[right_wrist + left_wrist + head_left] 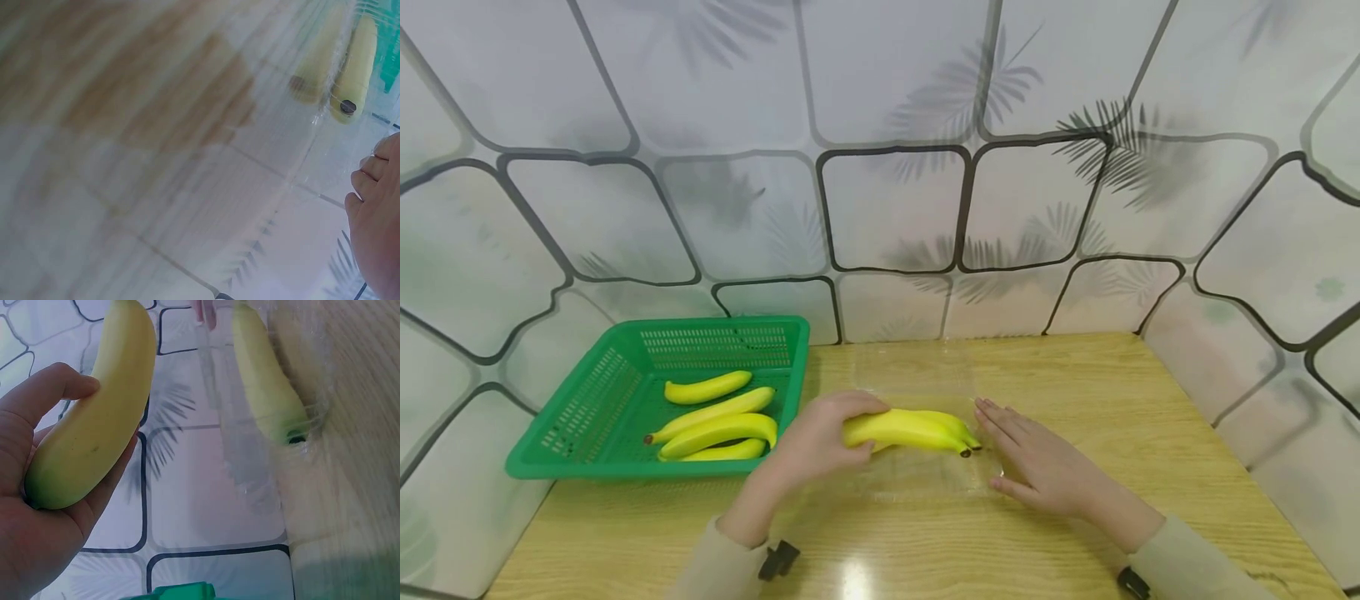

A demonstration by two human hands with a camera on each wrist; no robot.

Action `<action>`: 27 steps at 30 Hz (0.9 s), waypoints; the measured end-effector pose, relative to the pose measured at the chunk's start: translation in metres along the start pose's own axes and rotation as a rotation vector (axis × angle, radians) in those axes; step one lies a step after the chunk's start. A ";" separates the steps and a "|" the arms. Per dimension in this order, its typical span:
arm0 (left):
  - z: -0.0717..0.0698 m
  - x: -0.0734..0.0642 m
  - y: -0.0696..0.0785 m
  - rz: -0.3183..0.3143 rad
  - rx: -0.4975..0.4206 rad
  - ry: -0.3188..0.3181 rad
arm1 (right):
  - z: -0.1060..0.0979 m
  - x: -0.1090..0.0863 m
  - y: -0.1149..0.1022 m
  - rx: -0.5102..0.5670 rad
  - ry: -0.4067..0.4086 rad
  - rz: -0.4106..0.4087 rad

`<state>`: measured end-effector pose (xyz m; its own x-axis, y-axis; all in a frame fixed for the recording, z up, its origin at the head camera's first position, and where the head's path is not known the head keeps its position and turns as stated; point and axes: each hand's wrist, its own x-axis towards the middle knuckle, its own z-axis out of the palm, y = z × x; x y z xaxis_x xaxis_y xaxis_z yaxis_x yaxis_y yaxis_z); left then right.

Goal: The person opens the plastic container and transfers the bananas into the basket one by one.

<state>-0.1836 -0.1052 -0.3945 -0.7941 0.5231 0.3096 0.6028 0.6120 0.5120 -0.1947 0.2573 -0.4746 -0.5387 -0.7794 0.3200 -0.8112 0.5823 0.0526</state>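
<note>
My left hand [823, 437] holds a yellow banana [109, 406] by one end, thumb on one side and fingers on the other. Beneath and beside it, a second banana [265, 375] lies inside a clear plastic box [925, 485] on the table. In the head view the two bananas overlap, their dark stem tips pointing right. My right hand [1048, 462] is at the box's right side, fingers straight and close together, with fingertips right at the plastic edge. No object is in its grasp.
A green plastic basket [655, 469] stands on the left, with several bananas [711, 414] inside. The box's clear lid [913, 367] extends back toward the patterned wall [891, 208]. Wood-grain table [1135, 400] surface shows around the box.
</note>
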 end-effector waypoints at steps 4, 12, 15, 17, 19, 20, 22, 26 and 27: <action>-0.008 -0.003 0.000 -0.002 0.020 0.017 | 0.000 0.001 -0.001 -0.003 -0.002 0.003; -0.024 -0.010 -0.001 -0.041 0.037 0.026 | -0.001 0.000 -0.001 -0.005 0.002 0.004; -0.029 -0.012 -0.004 -0.053 0.032 0.038 | 0.000 0.000 -0.001 -0.006 -0.002 0.007; -0.031 -0.014 -0.006 -0.062 0.031 0.045 | 0.000 0.000 -0.002 -0.007 -0.009 0.009; -0.033 -0.016 -0.009 -0.070 0.039 0.051 | 0.000 0.000 -0.002 -0.008 -0.012 0.009; -0.034 -0.017 -0.010 -0.074 0.043 0.054 | 0.000 0.000 -0.002 -0.011 -0.015 0.010; -0.036 -0.019 -0.011 -0.084 0.048 0.056 | 0.000 0.000 -0.003 -0.012 -0.015 0.009; -0.038 -0.022 -0.012 -0.104 0.055 0.057 | 0.001 -0.001 -0.003 -0.012 -0.014 0.014; -0.038 -0.023 -0.013 -0.107 0.058 0.060 | 0.001 -0.001 -0.003 -0.010 -0.012 0.014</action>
<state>-0.1764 -0.1476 -0.3773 -0.8564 0.4177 0.3035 0.5163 0.6967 0.4980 -0.1920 0.2562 -0.4758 -0.5532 -0.7736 0.3091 -0.8010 0.5959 0.0577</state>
